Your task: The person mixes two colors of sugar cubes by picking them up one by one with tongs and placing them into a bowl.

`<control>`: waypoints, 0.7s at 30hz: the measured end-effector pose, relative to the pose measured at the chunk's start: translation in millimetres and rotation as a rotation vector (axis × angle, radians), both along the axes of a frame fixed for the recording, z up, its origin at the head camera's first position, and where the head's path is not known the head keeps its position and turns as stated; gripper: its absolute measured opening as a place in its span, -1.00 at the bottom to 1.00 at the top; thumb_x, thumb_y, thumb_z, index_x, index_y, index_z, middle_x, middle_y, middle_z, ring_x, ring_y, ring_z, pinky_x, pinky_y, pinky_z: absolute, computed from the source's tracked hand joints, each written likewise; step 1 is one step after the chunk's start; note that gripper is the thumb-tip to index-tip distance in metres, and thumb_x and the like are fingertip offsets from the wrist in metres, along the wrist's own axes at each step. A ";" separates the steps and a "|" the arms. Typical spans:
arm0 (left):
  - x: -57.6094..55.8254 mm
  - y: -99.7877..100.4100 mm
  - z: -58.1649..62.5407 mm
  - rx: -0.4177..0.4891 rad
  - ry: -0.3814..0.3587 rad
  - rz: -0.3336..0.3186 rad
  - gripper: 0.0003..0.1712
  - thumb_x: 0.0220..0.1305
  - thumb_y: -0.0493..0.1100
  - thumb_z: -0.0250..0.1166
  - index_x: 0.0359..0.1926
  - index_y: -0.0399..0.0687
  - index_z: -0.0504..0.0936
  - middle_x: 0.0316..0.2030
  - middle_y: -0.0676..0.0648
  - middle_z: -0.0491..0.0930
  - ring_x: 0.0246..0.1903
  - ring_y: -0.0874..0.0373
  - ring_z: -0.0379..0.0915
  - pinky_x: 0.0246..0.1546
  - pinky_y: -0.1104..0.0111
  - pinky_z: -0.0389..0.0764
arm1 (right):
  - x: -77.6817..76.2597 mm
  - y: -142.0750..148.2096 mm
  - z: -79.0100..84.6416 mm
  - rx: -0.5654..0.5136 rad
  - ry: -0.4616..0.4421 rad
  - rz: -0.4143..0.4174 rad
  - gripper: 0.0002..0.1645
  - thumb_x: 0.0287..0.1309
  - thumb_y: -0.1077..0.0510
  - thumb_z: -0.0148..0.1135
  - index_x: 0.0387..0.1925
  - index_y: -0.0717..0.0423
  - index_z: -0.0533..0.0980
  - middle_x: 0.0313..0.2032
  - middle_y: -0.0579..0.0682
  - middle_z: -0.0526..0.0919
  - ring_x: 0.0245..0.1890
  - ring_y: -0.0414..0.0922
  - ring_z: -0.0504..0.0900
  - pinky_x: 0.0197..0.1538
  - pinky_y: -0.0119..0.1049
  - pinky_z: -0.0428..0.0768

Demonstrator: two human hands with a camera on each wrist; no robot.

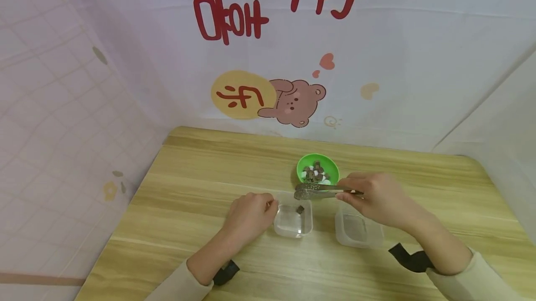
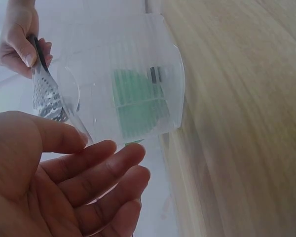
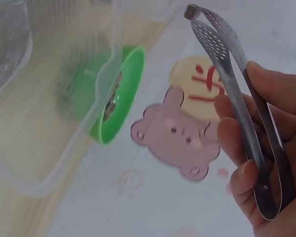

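Observation:
My right hand (image 1: 383,201) holds perforated metal tongs (image 3: 232,84), whose tips grip a small brown cube (image 3: 191,12) in the right wrist view. In the head view the tongs' heads hover above the far rim of the left clear plastic container (image 1: 288,233). One dark brown cube (image 1: 300,209) lies inside that container. With thumb and index finger my left hand (image 1: 250,216) pinches the container's left rim; the other fingers curve loosely in the left wrist view. A green bowl (image 1: 334,170) with brown cubes and white pieces stands just behind the tongs.
A second clear plastic container (image 1: 341,236) stands on the wooden table (image 1: 201,161) under my right hand. Black straps (image 1: 412,260) hang at both wrists. White printed cloth (image 1: 398,68) rises behind the table's back edge and along both sides.

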State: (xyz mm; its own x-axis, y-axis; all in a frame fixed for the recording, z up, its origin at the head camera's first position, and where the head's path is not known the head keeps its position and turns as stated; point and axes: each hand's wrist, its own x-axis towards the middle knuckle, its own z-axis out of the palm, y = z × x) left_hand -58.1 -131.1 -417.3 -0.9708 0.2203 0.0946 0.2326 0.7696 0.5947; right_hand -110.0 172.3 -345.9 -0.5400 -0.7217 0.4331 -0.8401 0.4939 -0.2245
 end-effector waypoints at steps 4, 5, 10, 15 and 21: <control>-0.4 -0.2 -0.2 0.000 0.003 0.003 -0.64 0.46 -0.15 0.23 -0.56 0.07 0.57 -0.77 0.21 0.16 -0.73 0.33 0.08 -0.68 0.39 0.18 | -6.5 11.8 -3.5 -0.075 0.011 -0.071 -0.72 -0.05 0.31 0.58 -0.25 0.02 0.74 -0.36 -0.26 0.74 -0.51 -0.47 0.54 -0.45 -0.54 0.48; -0.6 -0.3 -0.3 -0.001 0.001 0.004 -0.65 0.47 -0.14 0.23 -0.55 0.07 0.57 -0.77 0.21 0.16 -0.74 0.33 0.08 -0.68 0.39 0.18 | -7.9 14.4 -4.5 -0.085 0.013 -0.096 -0.72 -0.05 0.32 0.58 -0.25 0.01 0.74 -0.36 -0.25 0.74 -0.53 -0.48 0.51 -0.47 -0.53 0.46; -0.9 -0.5 0.2 -0.006 0.002 0.004 -0.66 0.46 -0.14 0.23 -0.54 0.07 0.59 -0.77 0.21 0.17 -0.74 0.33 0.08 -0.67 0.38 0.19 | -13.3 24.0 -13.3 -0.117 0.027 -0.205 -0.71 -0.06 0.33 0.58 -0.24 0.03 0.75 -0.37 -0.19 0.76 -0.60 -0.47 0.41 -0.51 -0.51 0.40; -0.3 -0.8 1.1 0.001 0.001 -0.001 -0.65 0.46 -0.14 0.24 -0.55 0.07 0.57 -0.76 0.20 0.16 -0.73 0.33 0.08 -0.67 0.38 0.19 | -17.4 29.6 -25.1 -0.138 0.027 -0.282 -0.72 -0.04 0.29 0.60 -0.21 0.11 0.76 -0.34 -0.05 0.80 -0.56 -0.39 0.51 -0.50 -0.42 0.44; 0.0 -1.1 1.0 -0.008 -0.005 0.000 -0.69 0.47 -0.11 0.22 -0.50 0.06 0.62 -0.77 0.22 0.17 -0.74 0.35 0.07 -0.68 0.39 0.18 | -15.5 32.2 -31.8 -0.115 -0.044 -0.372 -0.65 0.08 0.23 0.56 -0.06 0.16 0.74 -0.32 -0.05 0.79 -0.52 -0.32 0.55 -0.50 -0.32 0.44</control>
State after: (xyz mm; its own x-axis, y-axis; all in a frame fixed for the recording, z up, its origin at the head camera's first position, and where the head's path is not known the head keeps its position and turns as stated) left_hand -58.1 -132.2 -416.3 -0.9712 0.2215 0.0876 0.2297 0.7743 0.5896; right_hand -125.5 204.5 -377.7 -0.7757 -0.4210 0.4702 -0.5964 0.7327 -0.3279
